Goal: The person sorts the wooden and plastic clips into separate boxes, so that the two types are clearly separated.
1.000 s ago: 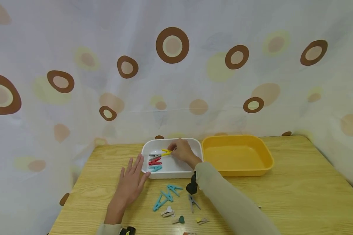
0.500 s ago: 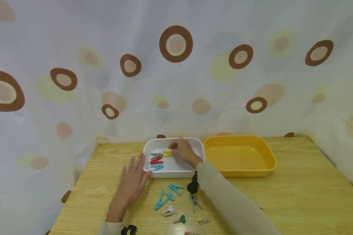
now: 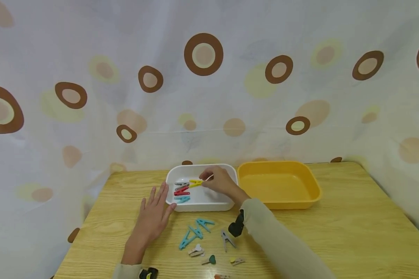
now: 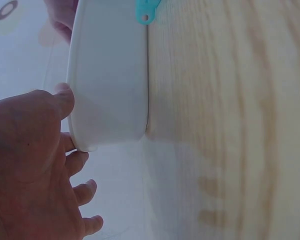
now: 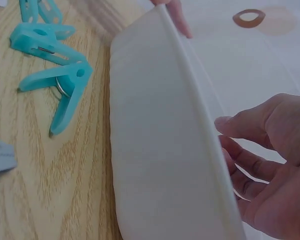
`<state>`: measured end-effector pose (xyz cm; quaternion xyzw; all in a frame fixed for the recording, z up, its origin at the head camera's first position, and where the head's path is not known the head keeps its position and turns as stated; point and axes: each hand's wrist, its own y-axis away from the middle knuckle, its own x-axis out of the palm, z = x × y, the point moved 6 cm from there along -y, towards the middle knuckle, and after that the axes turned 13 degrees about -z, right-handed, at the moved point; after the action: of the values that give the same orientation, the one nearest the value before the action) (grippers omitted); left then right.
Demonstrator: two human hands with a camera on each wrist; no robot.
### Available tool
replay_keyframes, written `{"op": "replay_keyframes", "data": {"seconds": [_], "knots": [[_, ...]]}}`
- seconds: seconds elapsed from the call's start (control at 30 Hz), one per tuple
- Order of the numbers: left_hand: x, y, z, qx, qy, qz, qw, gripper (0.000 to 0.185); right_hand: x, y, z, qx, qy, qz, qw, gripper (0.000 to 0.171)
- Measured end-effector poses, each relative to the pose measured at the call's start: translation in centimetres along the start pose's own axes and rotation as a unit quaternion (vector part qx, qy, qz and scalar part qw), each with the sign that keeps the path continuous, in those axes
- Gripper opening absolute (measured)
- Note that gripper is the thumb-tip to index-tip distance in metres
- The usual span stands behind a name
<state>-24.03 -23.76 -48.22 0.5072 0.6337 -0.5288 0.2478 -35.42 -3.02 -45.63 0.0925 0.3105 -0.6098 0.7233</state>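
Observation:
In the head view, my left hand has its fingers extended against the left end of the white tray. Its thumb touches the near rim, as the left wrist view also shows. My right hand reaches inside the tray and pinches one end of a yellow clothespin. In the right wrist view the fingertips are partly hidden behind the tray wall. Left of the yellow one lie a grey clothespin, a red clothespin and a light blue clothespin, stacked in a rough column.
A yellow tray stands against the white tray's right side. In front lie several blue clothespins, a grey clothespin, a wooden clip with a white heart, a green-heart clip and a yellow-topped wooden clip. A patterned curtain hangs behind.
My right wrist and forearm have shifted a little to the right, while the fingertips stay at the yellow clothespin, which has turned slightly. My left hand stays at the tray's end.

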Motion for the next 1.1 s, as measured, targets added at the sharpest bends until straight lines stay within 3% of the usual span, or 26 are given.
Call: {"op": "replay_keyframes", "data": {"seconds": [0.47, 0.83, 1.1], "knots": [[-0.1, 0.0, 0.0, 0.000, 0.002, 0.002, 1.0000, 0.070, -3.1, 4.3, 1.3, -0.064, -0.023, -0.001, 0.998, 0.015], [0.3, 0.0, 0.3, 0.000, 0.006, -0.002, 1.0000, 0.070, -4.8, 8.3, 1.3, -0.079, -0.081, -0.028, 0.993, 0.014], [0.1, 0.0, 0.1, 0.000, 0.001, -0.001, 1.0000, 0.070, -5.9, 11.1, 1.1, -0.092, -0.086, -0.033, 0.992, 0.013]]}}
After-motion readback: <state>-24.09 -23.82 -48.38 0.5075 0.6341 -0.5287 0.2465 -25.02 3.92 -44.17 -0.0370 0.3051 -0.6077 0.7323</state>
